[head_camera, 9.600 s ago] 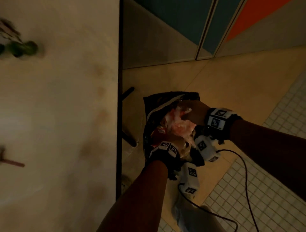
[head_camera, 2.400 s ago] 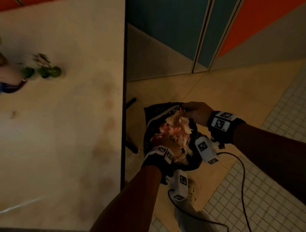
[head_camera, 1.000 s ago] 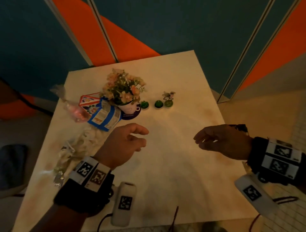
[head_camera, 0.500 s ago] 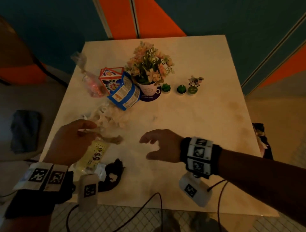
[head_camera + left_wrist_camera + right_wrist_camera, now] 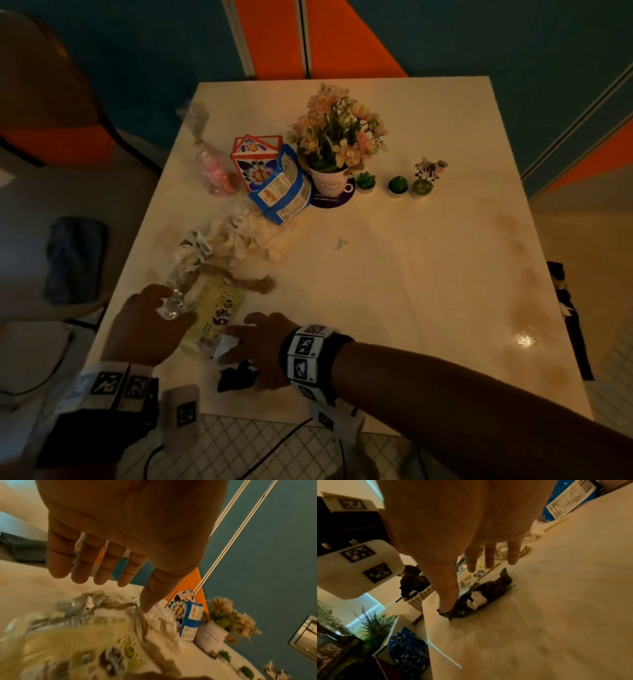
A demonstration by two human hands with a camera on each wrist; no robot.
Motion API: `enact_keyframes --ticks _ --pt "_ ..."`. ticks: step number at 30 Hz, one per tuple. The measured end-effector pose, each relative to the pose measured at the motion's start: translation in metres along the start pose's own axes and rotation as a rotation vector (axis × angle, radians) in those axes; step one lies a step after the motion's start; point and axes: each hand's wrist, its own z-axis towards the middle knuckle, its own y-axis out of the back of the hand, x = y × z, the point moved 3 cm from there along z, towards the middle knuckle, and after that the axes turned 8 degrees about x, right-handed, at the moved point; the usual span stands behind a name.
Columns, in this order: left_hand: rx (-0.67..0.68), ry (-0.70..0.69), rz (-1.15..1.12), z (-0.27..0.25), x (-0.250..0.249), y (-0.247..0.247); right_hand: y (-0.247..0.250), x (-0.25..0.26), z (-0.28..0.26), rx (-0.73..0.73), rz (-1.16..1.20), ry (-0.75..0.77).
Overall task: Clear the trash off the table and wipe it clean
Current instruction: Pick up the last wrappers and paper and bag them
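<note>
Here my right hand [image 5: 263, 349] hung spread and empty over the black wrapper [image 5: 485, 594] at the table's [image 5: 428, 274] near-left edge, thumb tip touching its near end, its long axis running away from me. My left hand [image 5: 147, 330], fingers straight, held nothing beside the yellow packet [image 5: 214, 317]. The right wrist view alone showed white paper in the wrapper.

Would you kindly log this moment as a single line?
left hand: open over yellow wrapper | right hand: open, thumb on black wrapper | table: littered, stained
</note>
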Motion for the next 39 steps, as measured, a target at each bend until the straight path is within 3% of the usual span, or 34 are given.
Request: enact_keyframes --ticks 4,10,20,23,25,30,32,39 --pt "0.152 0.052 0.047 0.011 0.003 -0.031 -0.006 0.003 0.009 -0.072 -0.060 -0.027" --pt "0.168 0.031 0.138 0.022 -0.004 -0.055 -0.003 0.005 0.009 -0.187 -0.092 -0.071" --pt "0.157 0.007 0.062 0.020 -0.016 -0.055 -0.008 0.000 0.009 -0.087 0.155 -0.072" --pt "0.161 -0.030 0.042 0.017 -0.019 -0.059 -0.006 -0.009 0.002 -0.099 0.351 -0.126" --pt "0.134 -0.016 -0.037 0.016 -0.014 -0.058 -0.001 -0.023 -0.008 -0.159 0.400 -0.171" --pt "0.025 0.059 -0.525 0.010 0.008 -0.038 0.025 -0.065 -0.028 -0.331 0.455 -0.339" --pt "-0.009 0.066 -0.623 0.006 0.012 -0.031 0.039 -0.074 -0.024 -0.371 0.437 -0.378" --pt "-0.003 0.070 -0.642 0.005 0.034 -0.035 0.057 -0.066 0.014 -0.354 0.225 -0.302"
